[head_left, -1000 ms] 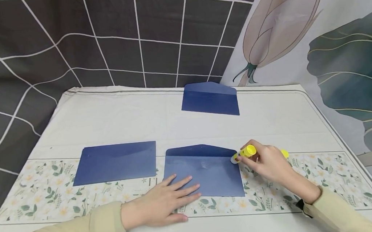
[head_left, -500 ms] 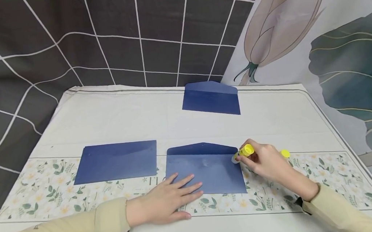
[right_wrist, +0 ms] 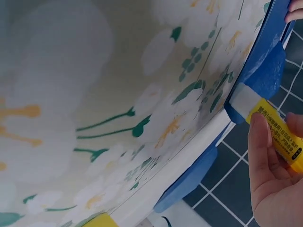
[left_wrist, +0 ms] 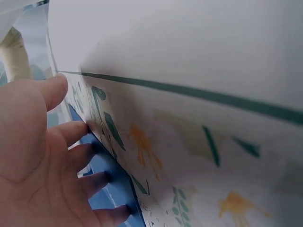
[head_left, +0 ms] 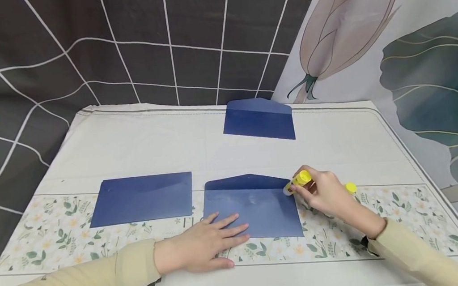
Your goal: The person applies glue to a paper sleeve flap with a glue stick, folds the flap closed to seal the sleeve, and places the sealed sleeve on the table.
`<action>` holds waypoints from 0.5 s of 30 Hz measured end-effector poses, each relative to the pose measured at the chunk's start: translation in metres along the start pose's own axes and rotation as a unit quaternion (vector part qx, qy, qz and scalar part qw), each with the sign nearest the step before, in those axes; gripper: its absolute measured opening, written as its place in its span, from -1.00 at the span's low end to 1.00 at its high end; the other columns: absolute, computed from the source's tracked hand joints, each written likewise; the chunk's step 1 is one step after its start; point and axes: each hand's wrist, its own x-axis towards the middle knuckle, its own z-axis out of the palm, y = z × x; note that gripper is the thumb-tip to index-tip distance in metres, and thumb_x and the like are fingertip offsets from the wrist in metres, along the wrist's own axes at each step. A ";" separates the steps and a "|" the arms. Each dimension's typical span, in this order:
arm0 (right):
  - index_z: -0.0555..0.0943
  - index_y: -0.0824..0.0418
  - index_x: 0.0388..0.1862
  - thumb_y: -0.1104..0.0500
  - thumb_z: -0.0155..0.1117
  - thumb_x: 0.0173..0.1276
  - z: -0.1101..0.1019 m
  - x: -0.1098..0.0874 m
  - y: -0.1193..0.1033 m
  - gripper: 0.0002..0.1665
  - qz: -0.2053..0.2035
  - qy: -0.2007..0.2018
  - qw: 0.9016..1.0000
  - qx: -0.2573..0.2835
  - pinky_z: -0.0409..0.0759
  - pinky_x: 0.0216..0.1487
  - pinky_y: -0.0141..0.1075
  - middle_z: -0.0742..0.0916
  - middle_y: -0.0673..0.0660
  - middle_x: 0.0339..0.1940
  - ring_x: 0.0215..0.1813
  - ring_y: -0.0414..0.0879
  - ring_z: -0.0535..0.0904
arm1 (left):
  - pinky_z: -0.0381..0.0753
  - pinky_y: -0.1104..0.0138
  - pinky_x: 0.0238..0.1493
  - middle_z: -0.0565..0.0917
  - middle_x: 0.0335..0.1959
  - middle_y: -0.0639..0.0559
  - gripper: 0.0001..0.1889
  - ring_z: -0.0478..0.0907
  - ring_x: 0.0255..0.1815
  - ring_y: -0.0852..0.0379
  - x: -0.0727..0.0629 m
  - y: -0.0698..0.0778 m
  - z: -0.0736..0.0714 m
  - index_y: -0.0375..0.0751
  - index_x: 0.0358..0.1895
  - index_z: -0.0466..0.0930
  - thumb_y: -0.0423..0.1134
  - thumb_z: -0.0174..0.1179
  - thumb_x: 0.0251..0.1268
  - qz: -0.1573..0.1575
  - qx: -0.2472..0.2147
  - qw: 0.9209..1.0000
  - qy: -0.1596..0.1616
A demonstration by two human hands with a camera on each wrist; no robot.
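A blue envelope (head_left: 258, 212) lies in front of me with its pointed flap (head_left: 248, 182) unfolded away from me. My left hand (head_left: 210, 244) rests on its lower left part, fingers straight and spread. In my right hand (head_left: 326, 193) I grip a yellow glue stick (head_left: 299, 181), tilted, its white end at the right end of the flap. The right wrist view shows the glue stick (right_wrist: 277, 130) with dark print on its label and its white tip against the blue flap (right_wrist: 267, 78). The left wrist view shows my left fingers (left_wrist: 102, 182) along the envelope's near edge.
Left of the envelope lies a stack of blue envelopes (head_left: 142, 199). Another blue envelope (head_left: 258, 120), flap unfolded, lies at the table's far edge. A yellow cap (head_left: 351, 188) stands behind my right hand. A white tablecloth (head_left: 140, 145) with a floral band covers the table.
My right hand has shifted the glue stick slightly away from me, up to the flap's right end. The left hand has stayed on the envelope.
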 end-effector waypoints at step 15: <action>0.56 0.17 -0.29 0.16 0.31 0.30 0.011 0.020 -0.016 -0.87 -0.029 -0.036 0.999 0.010 0.52 -0.56 -0.53 0.66 -0.07 -0.57 -0.57 -0.37 0.53 | 0.14 -0.11 0.45 0.02 0.57 0.15 -0.31 -0.11 0.59 0.03 0.000 0.002 0.000 0.13 0.52 0.03 0.24 -0.14 0.41 -0.010 0.013 1.000 -0.005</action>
